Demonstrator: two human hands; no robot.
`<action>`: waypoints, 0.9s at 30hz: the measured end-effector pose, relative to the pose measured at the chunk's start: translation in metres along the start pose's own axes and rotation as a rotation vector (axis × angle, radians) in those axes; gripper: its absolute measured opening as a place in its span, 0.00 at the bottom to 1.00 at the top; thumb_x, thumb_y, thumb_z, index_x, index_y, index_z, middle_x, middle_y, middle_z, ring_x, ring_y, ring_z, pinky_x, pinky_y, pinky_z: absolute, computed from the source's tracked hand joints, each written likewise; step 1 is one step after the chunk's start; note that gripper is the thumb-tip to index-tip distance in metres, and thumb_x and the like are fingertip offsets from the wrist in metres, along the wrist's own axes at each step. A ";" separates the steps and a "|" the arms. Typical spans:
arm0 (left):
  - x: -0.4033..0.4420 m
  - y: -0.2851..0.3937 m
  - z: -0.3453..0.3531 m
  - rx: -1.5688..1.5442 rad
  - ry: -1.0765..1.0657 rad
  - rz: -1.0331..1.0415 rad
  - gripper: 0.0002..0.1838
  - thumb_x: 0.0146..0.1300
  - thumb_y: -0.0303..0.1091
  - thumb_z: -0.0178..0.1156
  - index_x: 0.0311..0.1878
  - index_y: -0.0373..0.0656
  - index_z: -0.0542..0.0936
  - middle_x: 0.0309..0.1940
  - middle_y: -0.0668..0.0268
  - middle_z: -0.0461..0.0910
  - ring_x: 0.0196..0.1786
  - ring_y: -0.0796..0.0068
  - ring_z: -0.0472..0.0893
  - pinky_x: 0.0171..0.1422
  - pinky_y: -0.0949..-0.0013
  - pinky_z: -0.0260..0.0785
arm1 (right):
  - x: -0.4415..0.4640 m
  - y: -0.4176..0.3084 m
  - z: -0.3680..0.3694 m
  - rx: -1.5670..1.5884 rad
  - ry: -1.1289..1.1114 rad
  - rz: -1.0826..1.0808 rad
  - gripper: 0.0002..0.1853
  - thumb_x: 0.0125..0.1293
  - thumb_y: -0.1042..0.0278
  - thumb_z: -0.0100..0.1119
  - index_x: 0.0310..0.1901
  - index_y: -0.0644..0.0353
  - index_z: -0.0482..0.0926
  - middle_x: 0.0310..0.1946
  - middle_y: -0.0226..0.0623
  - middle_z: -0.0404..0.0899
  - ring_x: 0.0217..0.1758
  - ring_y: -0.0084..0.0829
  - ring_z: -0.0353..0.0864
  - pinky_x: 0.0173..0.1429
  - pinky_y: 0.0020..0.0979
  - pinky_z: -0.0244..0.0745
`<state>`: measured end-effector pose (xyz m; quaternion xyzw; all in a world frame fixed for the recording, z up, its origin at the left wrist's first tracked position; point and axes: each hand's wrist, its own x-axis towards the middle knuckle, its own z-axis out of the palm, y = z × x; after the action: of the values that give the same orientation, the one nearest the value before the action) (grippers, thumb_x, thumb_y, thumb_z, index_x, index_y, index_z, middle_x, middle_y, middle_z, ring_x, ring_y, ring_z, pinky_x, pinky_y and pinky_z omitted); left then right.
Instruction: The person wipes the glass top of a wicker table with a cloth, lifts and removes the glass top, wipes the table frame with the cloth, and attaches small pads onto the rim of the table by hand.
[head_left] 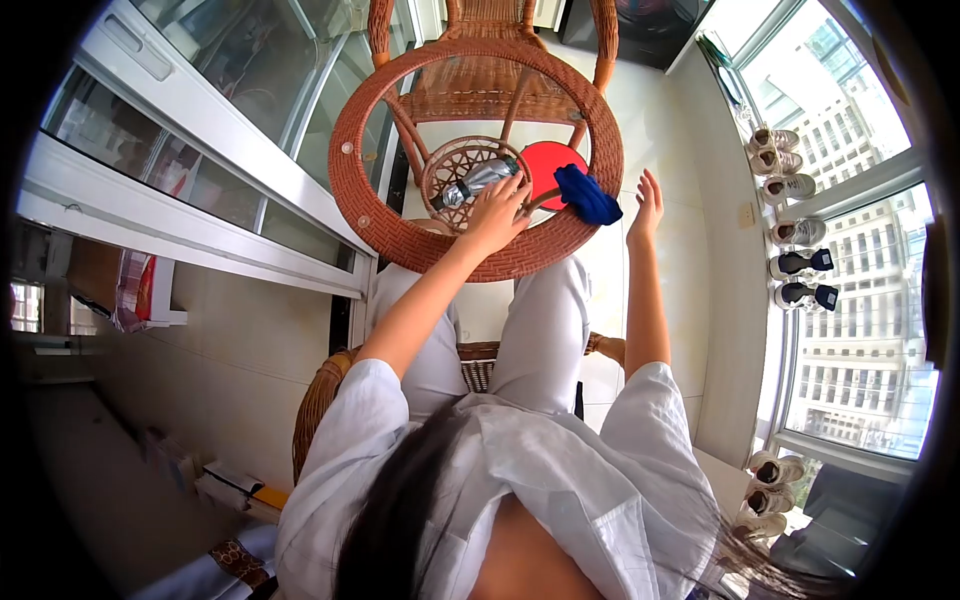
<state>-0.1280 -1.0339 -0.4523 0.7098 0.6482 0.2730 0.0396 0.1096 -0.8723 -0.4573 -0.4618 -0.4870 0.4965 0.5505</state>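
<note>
On the left part of the glass-topped wicker table (475,264), my left hand (497,215) lies over the near end of a silver cylinder with dark ends (490,176). Its fingers are bent and somewhat apart. A thin brownish strip (541,201) runs between my left fingertips and a bunched blue cloth (588,196), which rests on the table's right rim. Behind the cloth shows a round red flat thing (552,165); whether it is on or under the glass is unclear. My right hand (648,205) is raised beside the rim, fingers extended, holding nothing.
A wicker armchair (490,92) faces me across the table. Sliding glass doors (200,170) run along the left. To the right, several shoes (797,232) stand on the windowsill. Tiled floor (662,285) lies between table and window.
</note>
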 end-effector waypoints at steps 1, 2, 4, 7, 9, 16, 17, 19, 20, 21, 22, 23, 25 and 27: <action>0.004 0.002 0.001 -0.026 -0.005 0.013 0.32 0.54 0.40 0.62 0.62 0.39 0.65 0.64 0.56 0.62 0.66 0.58 0.60 0.68 0.54 0.50 | 0.012 0.024 -0.011 0.202 0.033 0.214 0.32 0.63 0.46 0.50 0.60 0.64 0.67 0.57 0.45 0.69 0.58 0.39 0.70 0.64 0.37 0.59; 0.008 0.006 0.005 -0.026 0.002 0.022 0.32 0.54 0.40 0.62 0.62 0.39 0.65 0.64 0.56 0.62 0.66 0.58 0.60 0.68 0.54 0.50 | 0.024 0.046 -0.017 0.406 0.064 0.425 0.35 0.64 0.42 0.46 0.61 0.66 0.65 0.55 0.48 0.70 0.58 0.40 0.69 0.64 0.39 0.61; 0.016 0.010 0.012 -0.057 0.040 0.004 0.32 0.55 0.39 0.61 0.62 0.39 0.65 0.64 0.57 0.61 0.65 0.56 0.61 0.68 0.58 0.51 | 0.029 0.069 -0.030 0.645 -0.306 0.733 0.41 0.64 0.36 0.41 0.63 0.69 0.58 0.58 0.51 0.68 0.59 0.44 0.69 0.66 0.42 0.59; 0.025 0.019 0.016 -0.033 0.116 -0.078 0.34 0.50 0.42 0.65 0.60 0.41 0.66 0.60 0.61 0.65 0.62 0.59 0.63 0.65 0.57 0.52 | 0.045 0.096 -0.014 0.821 -0.546 0.748 0.43 0.63 0.31 0.36 0.62 0.69 0.61 0.58 0.51 0.68 0.59 0.44 0.70 0.66 0.42 0.61; 0.027 0.020 0.019 -0.046 0.167 -0.095 0.35 0.47 0.42 0.67 0.59 0.44 0.66 0.58 0.63 0.66 0.60 0.60 0.64 0.63 0.57 0.54 | 0.041 0.094 0.010 0.901 -0.534 0.775 0.39 0.64 0.34 0.38 0.59 0.67 0.65 0.57 0.48 0.70 0.58 0.44 0.71 0.64 0.42 0.62; 0.043 0.033 0.008 -0.060 0.142 -0.170 0.40 0.37 0.36 0.72 0.59 0.45 0.67 0.55 0.63 0.68 0.59 0.60 0.65 0.63 0.58 0.54 | 0.025 0.089 0.044 1.005 -0.647 0.833 0.38 0.64 0.35 0.38 0.58 0.67 0.65 0.56 0.47 0.71 0.57 0.43 0.71 0.63 0.41 0.63; 0.046 0.033 0.009 -0.059 0.149 -0.150 0.42 0.35 0.35 0.72 0.59 0.46 0.67 0.55 0.64 0.69 0.59 0.59 0.66 0.63 0.58 0.55 | 0.024 0.089 0.044 1.009 -0.655 0.835 0.38 0.64 0.35 0.38 0.58 0.67 0.66 0.55 0.47 0.71 0.56 0.43 0.71 0.63 0.41 0.63; 0.051 0.035 0.008 -0.066 0.130 -0.148 0.42 0.35 0.35 0.72 0.59 0.46 0.67 0.55 0.63 0.69 0.58 0.59 0.66 0.63 0.58 0.55 | 0.022 0.089 0.045 1.015 -0.664 0.843 0.38 0.64 0.35 0.38 0.58 0.66 0.66 0.55 0.47 0.71 0.56 0.43 0.72 0.62 0.41 0.64; 0.054 0.035 0.009 -0.076 0.121 -0.143 0.42 0.35 0.35 0.72 0.59 0.46 0.68 0.55 0.63 0.69 0.58 0.59 0.66 0.63 0.58 0.55 | 0.021 0.089 0.046 1.017 -0.666 0.844 0.38 0.64 0.35 0.38 0.58 0.66 0.66 0.55 0.47 0.72 0.56 0.42 0.72 0.62 0.41 0.64; 0.056 0.034 0.010 -0.067 0.117 -0.135 0.42 0.36 0.36 0.72 0.60 0.47 0.66 0.54 0.65 0.68 0.57 0.62 0.66 0.63 0.57 0.54 | 0.020 0.088 0.046 1.017 -0.673 0.845 0.37 0.64 0.35 0.38 0.58 0.66 0.66 0.55 0.46 0.72 0.56 0.42 0.72 0.62 0.41 0.64; 0.058 0.035 0.011 -0.065 0.109 -0.134 0.42 0.36 0.36 0.72 0.60 0.47 0.66 0.54 0.65 0.68 0.57 0.62 0.66 0.63 0.57 0.54 | 0.020 0.089 0.046 1.018 -0.674 0.845 0.37 0.64 0.35 0.38 0.58 0.66 0.66 0.55 0.46 0.72 0.55 0.42 0.72 0.62 0.41 0.64; 0.059 0.036 0.011 -0.076 0.118 -0.133 0.42 0.35 0.36 0.72 0.60 0.47 0.66 0.54 0.65 0.68 0.57 0.62 0.66 0.63 0.57 0.54 | 0.019 0.089 0.046 1.025 -0.674 0.847 0.37 0.64 0.35 0.38 0.58 0.66 0.66 0.54 0.46 0.72 0.55 0.42 0.72 0.61 0.41 0.64; 0.062 0.037 0.011 -0.080 0.126 -0.122 0.43 0.34 0.34 0.72 0.60 0.47 0.66 0.54 0.65 0.68 0.57 0.61 0.66 0.63 0.57 0.54 | 0.018 0.088 0.048 1.032 -0.676 0.844 0.37 0.65 0.36 0.38 0.57 0.66 0.66 0.54 0.46 0.72 0.55 0.42 0.72 0.61 0.41 0.64; 0.064 0.039 0.012 -0.067 0.121 -0.121 0.43 0.33 0.34 0.72 0.60 0.47 0.66 0.54 0.65 0.68 0.57 0.62 0.66 0.63 0.57 0.54 | 0.017 0.088 0.052 1.033 -0.682 0.844 0.37 0.65 0.36 0.38 0.57 0.66 0.67 0.54 0.46 0.72 0.55 0.41 0.72 0.61 0.41 0.65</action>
<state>-0.0870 -0.9763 -0.4245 0.6498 0.6817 0.3340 0.0403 0.0495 -0.8472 -0.5377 -0.1126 -0.1168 0.9465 0.2788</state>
